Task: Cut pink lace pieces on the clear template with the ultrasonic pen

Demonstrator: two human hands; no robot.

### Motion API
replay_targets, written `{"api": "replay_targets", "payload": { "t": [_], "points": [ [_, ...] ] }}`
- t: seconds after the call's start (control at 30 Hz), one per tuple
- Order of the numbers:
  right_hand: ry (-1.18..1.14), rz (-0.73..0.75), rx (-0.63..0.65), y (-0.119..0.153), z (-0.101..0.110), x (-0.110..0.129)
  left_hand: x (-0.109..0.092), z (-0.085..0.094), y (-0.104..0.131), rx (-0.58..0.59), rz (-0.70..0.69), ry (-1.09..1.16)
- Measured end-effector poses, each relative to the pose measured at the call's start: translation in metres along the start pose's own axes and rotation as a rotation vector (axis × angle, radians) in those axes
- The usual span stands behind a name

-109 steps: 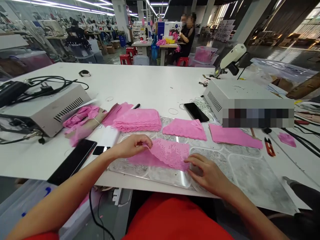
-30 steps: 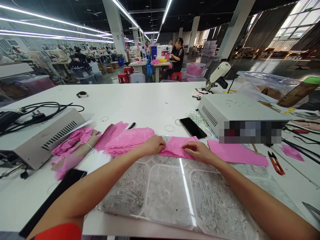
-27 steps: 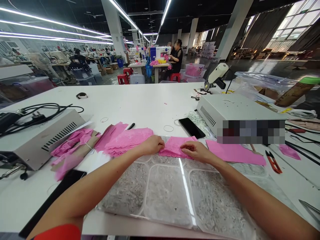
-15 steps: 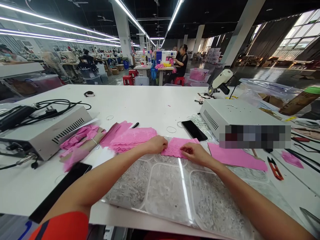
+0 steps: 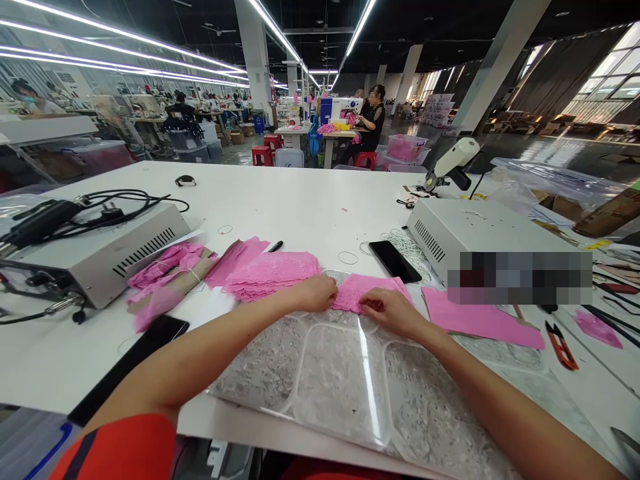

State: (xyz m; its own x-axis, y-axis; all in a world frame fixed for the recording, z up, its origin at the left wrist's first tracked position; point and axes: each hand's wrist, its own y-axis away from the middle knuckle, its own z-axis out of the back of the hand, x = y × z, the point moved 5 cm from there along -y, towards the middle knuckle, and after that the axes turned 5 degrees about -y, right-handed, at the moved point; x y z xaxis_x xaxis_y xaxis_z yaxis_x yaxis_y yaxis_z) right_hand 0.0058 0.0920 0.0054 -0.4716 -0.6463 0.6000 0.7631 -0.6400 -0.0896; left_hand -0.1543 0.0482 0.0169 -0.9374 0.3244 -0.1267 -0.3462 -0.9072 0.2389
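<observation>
A small piece of pink lace fabric point(image 5: 370, 285) lies flat near the far edge of a clear-topped, grey marbled mat point(image 5: 340, 380). My left hand point(image 5: 320, 293) is closed at the fabric's left edge, its fingertips pinched on it. On the near right side of the same piece, my right hand point(image 5: 387, 308) curls with thumb and forefinger pinched at the lace edge. A stack of pink lace pieces point(image 5: 275, 272) rests just left of my left hand, partly behind my forearm. Beyond my right wrist lies a pink panel point(image 5: 480, 319) over brown card.
Grey metal boxes stand left point(image 5: 100, 260) and right point(image 5: 500, 227). A phone point(image 5: 395, 261) lies beside white elastic loops. Red thread snips point(image 5: 561, 347) are at right, a long black object point(image 5: 130, 367) at left. Several people sit at sewing machines beyond the table point(image 5: 280, 193).
The whole view has shifted slightly as my head moved. Both hands stay at the pink lace piece, with hardly any movement of the fingers.
</observation>
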Motion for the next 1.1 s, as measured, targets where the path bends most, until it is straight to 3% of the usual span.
{"api": "replay_targets", "payload": {
  "t": [0.3,0.43,0.57,0.63,0.7,0.8,0.93,1.03,1.1],
  "points": [
    [0.205,-0.083,-0.102,-0.016,-0.009,0.027,0.006,0.020,0.004,-0.140,-0.004,0.053],
    [0.297,-0.163,-0.161,-0.005,0.005,0.005,0.008,0.030,0.017,-0.226,-0.021,0.059],
    [0.344,-0.184,-0.168,0.032,0.020,-0.021,0.010,0.025,0.047,-0.246,-0.057,0.084],
    [0.356,-0.129,-0.166,0.052,0.016,-0.024,0.009,0.016,0.067,-0.239,-0.068,0.093],
    [0.365,0.028,-0.176,0.067,0.004,-0.014,0.008,0.005,0.089,-0.224,-0.076,0.096],
    [0.347,0.232,-0.157,0.082,-0.021,0.012,0.006,-0.011,0.122,-0.194,-0.083,0.087],
    [0.297,0.357,-0.058,0.091,-0.044,0.046,0.004,-0.023,0.161,-0.165,-0.074,0.058],
    [0.237,0.406,-0.009,0.091,-0.042,0.058,0.003,-0.020,0.172,-0.145,-0.064,0.016],
    [0.163,0.382,-0.014,0.082,-0.033,0.056,0.003,-0.015,0.165,-0.140,-0.038,-0.010]
  ]
}}
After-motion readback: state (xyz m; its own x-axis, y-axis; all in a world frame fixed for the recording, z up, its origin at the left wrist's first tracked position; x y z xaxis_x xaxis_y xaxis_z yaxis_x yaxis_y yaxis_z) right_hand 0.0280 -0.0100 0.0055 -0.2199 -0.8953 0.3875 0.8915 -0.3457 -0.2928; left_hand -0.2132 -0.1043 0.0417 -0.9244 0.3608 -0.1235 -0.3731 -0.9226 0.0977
